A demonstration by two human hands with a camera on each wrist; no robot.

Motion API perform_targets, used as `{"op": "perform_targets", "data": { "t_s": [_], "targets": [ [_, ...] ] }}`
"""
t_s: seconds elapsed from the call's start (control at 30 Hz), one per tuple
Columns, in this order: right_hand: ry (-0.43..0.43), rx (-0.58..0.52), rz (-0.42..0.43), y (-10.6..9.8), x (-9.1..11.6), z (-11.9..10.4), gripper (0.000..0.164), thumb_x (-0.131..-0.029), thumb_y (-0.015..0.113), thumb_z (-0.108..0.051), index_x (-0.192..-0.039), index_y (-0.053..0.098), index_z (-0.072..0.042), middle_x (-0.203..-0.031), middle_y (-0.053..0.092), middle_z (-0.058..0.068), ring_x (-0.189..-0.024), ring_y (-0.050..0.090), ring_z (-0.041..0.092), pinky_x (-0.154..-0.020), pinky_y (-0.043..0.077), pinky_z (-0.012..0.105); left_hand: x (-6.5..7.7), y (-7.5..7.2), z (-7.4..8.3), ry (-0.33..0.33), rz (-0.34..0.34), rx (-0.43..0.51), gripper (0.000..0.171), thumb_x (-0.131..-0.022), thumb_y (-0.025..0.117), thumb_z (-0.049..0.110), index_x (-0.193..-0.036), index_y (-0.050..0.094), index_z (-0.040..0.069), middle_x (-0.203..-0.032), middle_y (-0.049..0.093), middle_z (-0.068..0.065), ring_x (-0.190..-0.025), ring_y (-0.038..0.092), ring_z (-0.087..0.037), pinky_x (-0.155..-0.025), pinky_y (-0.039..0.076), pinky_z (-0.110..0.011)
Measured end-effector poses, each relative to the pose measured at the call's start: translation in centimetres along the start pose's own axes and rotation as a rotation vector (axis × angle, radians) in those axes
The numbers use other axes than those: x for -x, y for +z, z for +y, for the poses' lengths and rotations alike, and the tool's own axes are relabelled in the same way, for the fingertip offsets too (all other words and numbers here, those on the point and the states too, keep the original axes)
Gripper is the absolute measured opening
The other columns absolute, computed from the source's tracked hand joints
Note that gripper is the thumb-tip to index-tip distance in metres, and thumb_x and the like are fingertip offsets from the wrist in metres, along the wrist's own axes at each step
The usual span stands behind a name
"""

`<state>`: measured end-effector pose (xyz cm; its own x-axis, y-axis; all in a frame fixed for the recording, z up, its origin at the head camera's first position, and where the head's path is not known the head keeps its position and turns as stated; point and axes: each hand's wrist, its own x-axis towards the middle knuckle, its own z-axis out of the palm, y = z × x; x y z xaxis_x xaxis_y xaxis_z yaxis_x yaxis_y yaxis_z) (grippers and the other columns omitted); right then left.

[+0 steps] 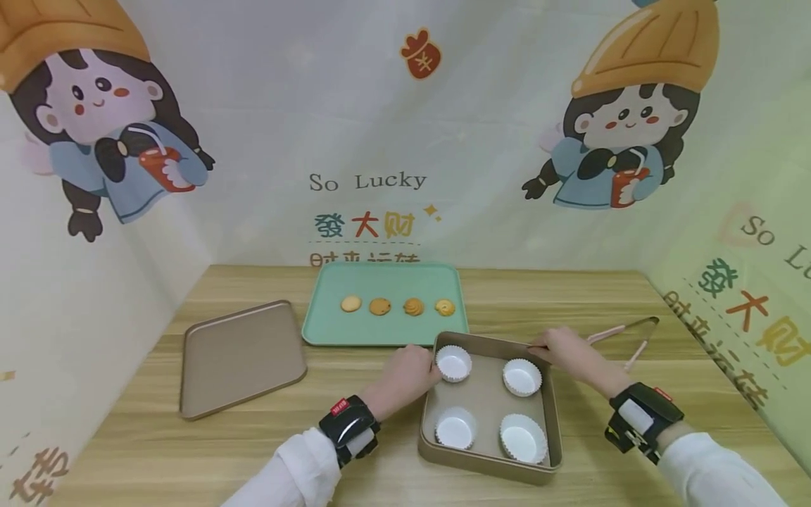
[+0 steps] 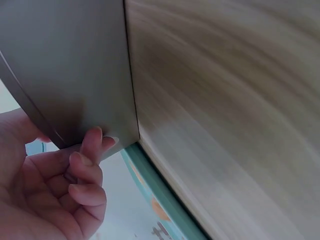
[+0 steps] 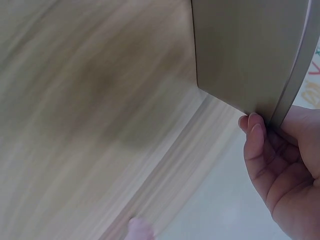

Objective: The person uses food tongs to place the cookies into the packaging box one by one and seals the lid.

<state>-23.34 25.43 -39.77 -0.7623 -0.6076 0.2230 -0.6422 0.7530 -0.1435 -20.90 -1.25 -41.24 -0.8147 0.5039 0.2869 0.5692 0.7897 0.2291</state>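
So the pan here is a deep brown square one (image 1: 488, 405), at about 5 o'clock on the bench (image 1: 355, 394), and it looks to be sitting on the wood. Treat the pan itself as a clock dial, 12 away from the person: the left hand (image 1: 405, 373) pinches the wall near 10 o'clock, the right hand (image 1: 570, 352) pinches it around 1. In both wrist views the fingers curl against the outside face close to a corner; the thumb goes over to the other side of the wall, mostly hidden.

My guess is thin coated metal: stiff, not heavy, a bit slick on those smooth sides. The walls shouldn't flex, so a pinch seems fine, but both grips sit on the far half, so I'd expect the 6 o'clock side to sag if it got lifted like that. Holding at 3 and 9 would balance better.

Fussier bit: the white cups inside, at 11 (image 1: 454, 363), nearly 2 (image 1: 522, 377), 8 (image 1: 455, 427) and 4 (image 1: 523, 438). Probably paper, super light, easy to crush, and likely to slide if the pan tips. Keep it level, and only touch those gently by the fluted edge.
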Motion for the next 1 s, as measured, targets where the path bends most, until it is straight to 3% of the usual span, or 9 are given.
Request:
{"op": "perform_targets", "data": {
  "t_s": [0.3, 0.57, 0.73, 1.0],
  "targets": [
    [-0.049, -0.039, -0.013, 1.0, -3.1, -1.5, 0.006, -0.066, 0.052, -0.011, -0.061, 0.054, -0.011, -0.052, 0.044, -0.008, -0.043, 0.035, 0.001, -0.039, 0.030, 0.016, 1.8, -1.3, -2.2, -0.082, 0.036, 0.005, 0.025, -0.062, 0.045, 0.018, -0.040, 0.032, 0.014, -0.039, 0.028, 0.006, -0.034, 0.028, -0.006, -0.029, 0.022, -0.020],
    [-0.056, -0.042, -0.015, 1.7, -5.7, -2.7, 0.008, -0.066, 0.051, -0.011, -0.059, 0.054, -0.011, -0.052, 0.044, -0.008, -0.044, 0.037, 0.001, -0.040, 0.031, 0.016, 3.1, -2.6, -3.1, -0.177, 0.062, 0.017, 0.022, -0.059, 0.045, 0.015, -0.041, 0.033, 0.013, -0.040, 0.028, 0.005, -0.034, 0.029, -0.007, -0.029, 0.022, -0.021],
    [-0.097, -0.026, 0.007, 2.1, -6.7, -3.2, 0.007, -0.065, 0.053, -0.012, -0.058, 0.053, -0.012, -0.053, 0.044, -0.008, -0.046, 0.039, 0.001, -0.042, 0.032, 0.016, 3.8, -2.7, -3.8, -0.213, 0.066, 0.014, 0.020, -0.059, 0.045, 0.014, -0.043, 0.034, 0.013, -0.040, 0.030, 0.004, -0.035, 0.030, -0.007, -0.030, 0.023, -0.021],
    [-0.089, -0.060, -0.007, 2.7, -7.4, -3.7, 0.006, -0.065, 0.053, -0.012, -0.059, 0.054, -0.013, -0.051, 0.043, -0.008, -0.045, 0.039, 0.002, -0.041, 0.031, 0.015, 4.5, -2.6, -4.5, -0.254, 0.075, 0.005, 0.022, -0.060, 0.045, 0.016, -0.042, 0.034, 0.013, -0.039, 0.032, 0.003, -0.034, 0.030, -0.008, -0.029, 0.023, -0.022]
  ]
}}
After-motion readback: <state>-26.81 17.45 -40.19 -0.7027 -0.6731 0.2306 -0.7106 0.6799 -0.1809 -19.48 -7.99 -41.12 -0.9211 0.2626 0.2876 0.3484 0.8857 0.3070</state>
